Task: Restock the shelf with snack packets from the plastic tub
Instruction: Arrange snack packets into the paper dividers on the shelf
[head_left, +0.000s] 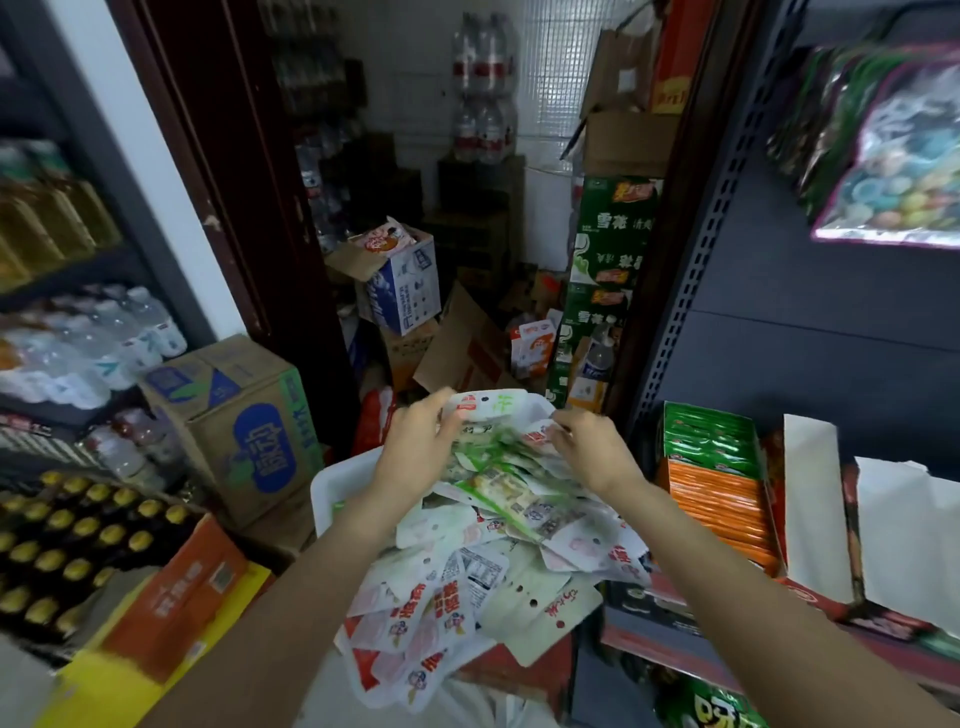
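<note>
We see a blue-printed cardboard box (244, 431) on the left, with yellow-capped bottles (62, 545) below it and shrink-wrapped water bottles (88, 343) above. Through the doorway stand stacked green cartons (605, 270) and a white-and-blue box (402, 288). A bag of colourful sweets (904, 171) hangs upper right.

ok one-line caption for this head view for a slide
Both hands, left and right, sort through snack packets heaped in a white plastic tub beside the shelf.

Small grocery shop beside its stockroom.
Perforated metal shelving (691, 291) holds boxed snacks (711, 478); bottled-water packs (483, 88) and cardboard cartons (234, 421) crowd the floor.
</note>
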